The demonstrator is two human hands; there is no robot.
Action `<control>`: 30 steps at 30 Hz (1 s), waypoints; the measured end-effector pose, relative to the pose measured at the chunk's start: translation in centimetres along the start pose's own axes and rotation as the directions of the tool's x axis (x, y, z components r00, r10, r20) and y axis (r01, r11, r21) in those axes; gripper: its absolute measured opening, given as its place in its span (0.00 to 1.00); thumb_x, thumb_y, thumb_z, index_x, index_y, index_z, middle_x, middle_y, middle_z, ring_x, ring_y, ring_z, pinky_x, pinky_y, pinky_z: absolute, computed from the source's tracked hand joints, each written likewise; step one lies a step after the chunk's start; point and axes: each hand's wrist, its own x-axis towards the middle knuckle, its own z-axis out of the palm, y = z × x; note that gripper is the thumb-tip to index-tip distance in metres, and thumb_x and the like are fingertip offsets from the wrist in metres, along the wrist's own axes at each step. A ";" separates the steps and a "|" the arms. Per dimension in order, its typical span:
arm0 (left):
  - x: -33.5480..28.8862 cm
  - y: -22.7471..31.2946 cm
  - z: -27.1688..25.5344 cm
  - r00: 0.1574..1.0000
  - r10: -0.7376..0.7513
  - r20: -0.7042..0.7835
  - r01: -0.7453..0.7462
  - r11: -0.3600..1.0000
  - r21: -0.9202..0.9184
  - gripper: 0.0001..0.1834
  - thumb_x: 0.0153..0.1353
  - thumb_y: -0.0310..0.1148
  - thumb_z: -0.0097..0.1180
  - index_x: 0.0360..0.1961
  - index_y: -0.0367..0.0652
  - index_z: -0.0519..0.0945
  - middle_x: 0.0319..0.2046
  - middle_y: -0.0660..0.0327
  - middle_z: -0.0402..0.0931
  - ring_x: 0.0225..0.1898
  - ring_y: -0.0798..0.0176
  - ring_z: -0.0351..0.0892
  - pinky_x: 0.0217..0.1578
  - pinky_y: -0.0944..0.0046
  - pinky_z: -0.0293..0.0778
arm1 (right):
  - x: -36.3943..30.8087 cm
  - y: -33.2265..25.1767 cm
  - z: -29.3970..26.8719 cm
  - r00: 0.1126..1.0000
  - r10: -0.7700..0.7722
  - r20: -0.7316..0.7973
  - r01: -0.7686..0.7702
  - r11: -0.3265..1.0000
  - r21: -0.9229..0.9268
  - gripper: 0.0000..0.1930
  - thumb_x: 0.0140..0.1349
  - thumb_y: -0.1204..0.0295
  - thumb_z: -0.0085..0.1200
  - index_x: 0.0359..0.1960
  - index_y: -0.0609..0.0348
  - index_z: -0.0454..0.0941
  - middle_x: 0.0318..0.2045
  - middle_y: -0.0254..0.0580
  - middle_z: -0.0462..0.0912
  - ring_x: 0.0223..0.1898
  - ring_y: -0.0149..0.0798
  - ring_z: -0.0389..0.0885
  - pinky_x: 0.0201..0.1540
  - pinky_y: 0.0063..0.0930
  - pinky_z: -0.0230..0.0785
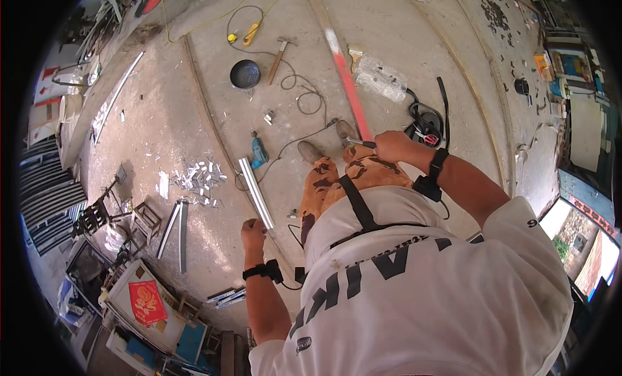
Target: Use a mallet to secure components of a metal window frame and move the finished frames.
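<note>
My right hand (pixel 391 147) is closed around the dark grip of a tool (pixel 361 143) with a metal end pointing left; its exact kind does not show. It is held in front of my right thigh. My left hand (pixel 253 233) hangs at my left side with curled fingers; what they hold, if anything, is hidden. Just beyond it, the near end of a pair of silver metal profiles (pixel 256 193) shows. A teal power drill (pixel 259 152) lies past the far part of the profiles, on the concrete floor.
A hammer (pixel 280 60), black bowl (pixel 245 74) and yellow-handled tool (pixel 252 33) lie ahead. A red-painted bar (pixel 350 91) runs towards my feet. Black cable (pixel 304 94) loops across the floor. Silver offcuts (pixel 199 180) are scattered left, near a small wooden stool (pixel 148 219). A coiled black strap (pixel 429 122) lies right.
</note>
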 end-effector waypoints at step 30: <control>-8.8 9.6 4.4 0.995 0.091 0.028 -0.094 0.989 0.111 0.18 0.59 0.33 0.57 0.47 0.33 0.76 0.37 0.56 0.80 0.32 0.65 0.80 0.28 0.67 0.75 | 0.2 19.1 9.7 0.917 0.232 0.325 -0.396 0.628 0.669 0.21 0.61 0.60 0.50 0.34 0.73 0.77 0.28 0.49 0.82 0.24 0.43 0.82 0.26 0.37 0.76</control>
